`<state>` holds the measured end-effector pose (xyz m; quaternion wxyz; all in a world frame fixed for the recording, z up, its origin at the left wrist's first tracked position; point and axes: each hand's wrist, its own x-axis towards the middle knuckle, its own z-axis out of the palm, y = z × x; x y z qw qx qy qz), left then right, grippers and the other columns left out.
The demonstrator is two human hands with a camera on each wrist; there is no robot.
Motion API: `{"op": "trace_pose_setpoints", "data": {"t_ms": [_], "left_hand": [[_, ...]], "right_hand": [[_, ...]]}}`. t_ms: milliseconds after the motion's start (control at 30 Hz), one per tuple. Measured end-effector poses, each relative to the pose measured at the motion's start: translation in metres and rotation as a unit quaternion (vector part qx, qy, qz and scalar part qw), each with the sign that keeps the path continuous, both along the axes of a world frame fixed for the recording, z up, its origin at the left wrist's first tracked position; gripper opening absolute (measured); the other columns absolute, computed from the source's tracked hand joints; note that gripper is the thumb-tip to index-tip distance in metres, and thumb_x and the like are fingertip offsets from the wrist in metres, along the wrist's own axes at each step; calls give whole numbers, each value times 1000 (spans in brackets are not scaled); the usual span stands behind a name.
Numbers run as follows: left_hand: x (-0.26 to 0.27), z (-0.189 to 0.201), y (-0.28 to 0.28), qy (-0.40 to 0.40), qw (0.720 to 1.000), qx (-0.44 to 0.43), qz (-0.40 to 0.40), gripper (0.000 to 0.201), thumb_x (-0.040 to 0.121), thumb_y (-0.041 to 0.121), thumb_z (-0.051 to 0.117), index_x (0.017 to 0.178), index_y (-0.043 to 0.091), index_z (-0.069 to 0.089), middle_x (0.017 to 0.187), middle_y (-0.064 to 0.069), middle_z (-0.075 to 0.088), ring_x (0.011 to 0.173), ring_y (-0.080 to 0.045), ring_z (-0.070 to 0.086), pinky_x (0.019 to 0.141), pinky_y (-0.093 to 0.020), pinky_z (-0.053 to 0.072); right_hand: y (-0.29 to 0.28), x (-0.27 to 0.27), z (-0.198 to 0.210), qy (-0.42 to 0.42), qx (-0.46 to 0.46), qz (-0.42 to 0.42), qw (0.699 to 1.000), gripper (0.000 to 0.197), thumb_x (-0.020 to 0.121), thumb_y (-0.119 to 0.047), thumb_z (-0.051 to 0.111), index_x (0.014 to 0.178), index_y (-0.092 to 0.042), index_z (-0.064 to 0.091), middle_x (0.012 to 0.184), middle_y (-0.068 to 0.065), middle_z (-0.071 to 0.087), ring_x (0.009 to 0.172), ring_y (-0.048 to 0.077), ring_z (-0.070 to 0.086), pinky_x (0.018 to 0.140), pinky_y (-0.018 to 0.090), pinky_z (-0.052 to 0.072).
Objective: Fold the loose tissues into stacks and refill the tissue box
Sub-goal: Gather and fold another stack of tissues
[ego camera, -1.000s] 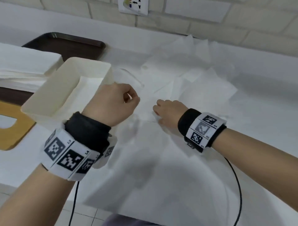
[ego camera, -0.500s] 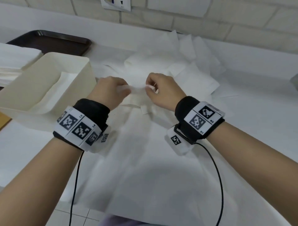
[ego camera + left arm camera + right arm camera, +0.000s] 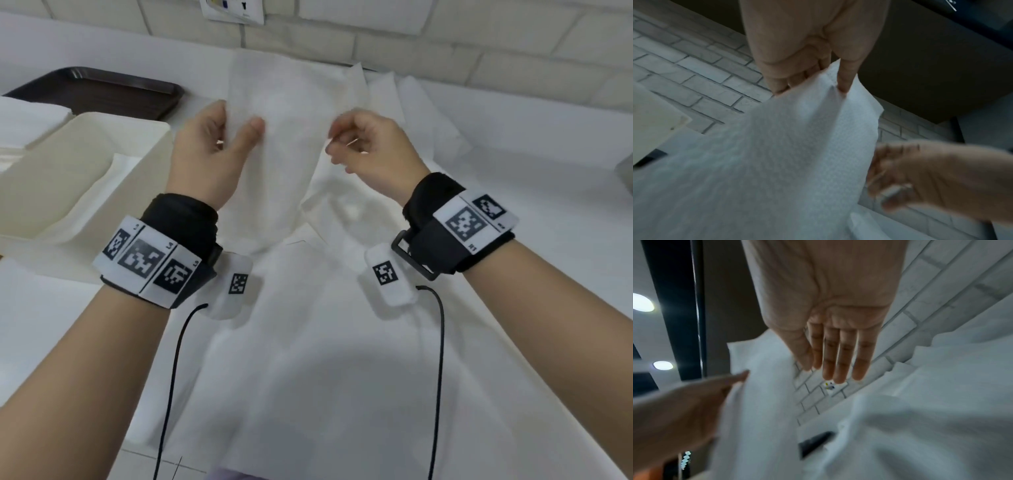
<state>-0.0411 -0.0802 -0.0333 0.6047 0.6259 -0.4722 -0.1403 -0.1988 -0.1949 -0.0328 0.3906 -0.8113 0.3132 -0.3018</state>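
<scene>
A thin, white, dimpled tissue [image 3: 284, 137] hangs raised above the table [image 3: 531, 240], its top corner pinched between thumb and fingers of the left hand [image 3: 209, 154]. The right hand [image 3: 370, 150], loosely curled and blurred beside the free edge, seems to hold nothing. To fold well, catch that far corner and draw the sheet taut. Crumpled loose tissues [image 3: 404, 113] lie behind; the cream, open rectangular tissue box [image 3: 130, 144] sits left.

The left hand [image 3: 209, 150] is hanging raised, thumb and fingers pinching together. The right hand [image 3: 373, 150] is hovering beside it, well apart, its fingers [image 3: 840, 356] lying straight and gripping nothing.
</scene>
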Motion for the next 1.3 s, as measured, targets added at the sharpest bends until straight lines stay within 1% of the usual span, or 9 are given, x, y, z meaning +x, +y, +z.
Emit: {"op": "trace_pose_setpoints", "data": {"t_ms": [100, 267, 433, 633, 767, 867, 967, 1167, 1300], "left_hand": [[6, 1, 3, 33, 999, -14, 27, 7, 95, 16, 51, 92, 16, 58, 81, 14, 60, 68, 9, 58, 67, -13, 45], [16, -11, 7, 38, 996, 54, 62, 21, 95, 20, 46, 79, 29, 56, 78, 11, 59, 72, -4, 55, 70, -23, 45], [20, -21, 11, 44, 992, 102, 62, 22, 96, 19, 39, 99, 9, 59, 87, -7, 56, 79, -16, 51, 69, -26, 40], [19, -22, 14, 42, 991, 115, 56, 23, 97, 16, 38, 84, 26, 54, 93, -8, 56, 83, -17, 52, 72, -27, 41], [21, -24, 14, 58, 990, 110, 60, 25, 93, 21, 38, 100, 7, 57, 91, -10, 55, 83, -19, 51, 74, -31, 38], [24, -24, 10, 62, 988, 102, 94, 20, 95, 19, 37, 84, 15, 53, 83, -3, 53, 76, -14, 49, 69, -25, 38], [23, -21, 4, 39, 986, 102, 125, 30, 98, 15, 35, 69, 24, 37, 72, 8, 41, 64, -3, 38, 55, -9, 33], [4, -14, -4, 35, 992, 54, 109, 15, 97, 11, 32, 99, 14, 46, 75, 14, 43, 66, 5, 41, 54, -3, 34], [-10, -14, -11, 74, 992, 26, 96, 37, 96, 9, 33, 132, 14, 39, 79, 15, 48, 63, 5, 45, 61, -8, 38]], "right_hand": [[-13, 1, -20, 226, -76, 56, 970, 37, 84, -10, 60, 120, -16, 53, 120, 0, 55, 112, 16, 51, 80, 10, 37], [-11, 17, -45, 442, -157, 140, 872, 75, 82, -9, 57, 146, -27, 21, 154, -2, 19, 140, 24, 18, 113, 38, 22], [-8, 25, -54, 462, -208, 114, 855, 72, 82, -4, 53, 144, -25, 23, 147, 1, 28, 138, 22, 18, 114, 41, 8], [-11, 25, -47, 474, -259, 108, 834, 39, 90, -5, 45, 124, -23, 51, 123, 3, 46, 121, 21, 35, 107, 40, 16], [-12, 18, -31, 395, -215, 67, 891, 17, 93, -17, 45, 95, -14, 61, 95, 0, 58, 96, 18, 48, 108, 37, 13], [-14, 6, -8, 269, -162, 35, 949, 17, 92, -20, 52, 96, -12, 66, 97, 1, 65, 97, 17, 54, 104, 29, 26], [-17, -8, 16, 109, -90, 11, 990, 19, 90, -15, 57, 105, -7, 68, 95, -4, 63, 77, -9, 55, 85, 5, 38], [-14, -30, 55, -76, -36, -43, 996, 17, 92, -13, 54, 77, -19, 59, 61, -17, 57, 58, -7, 51, 64, 9, 40], [-8, -36, 57, -145, 6, -70, 987, 23, 95, -13, 49, 73, -19, 51, 51, -18, 57, 50, -6, 50, 56, 10, 38]]}}
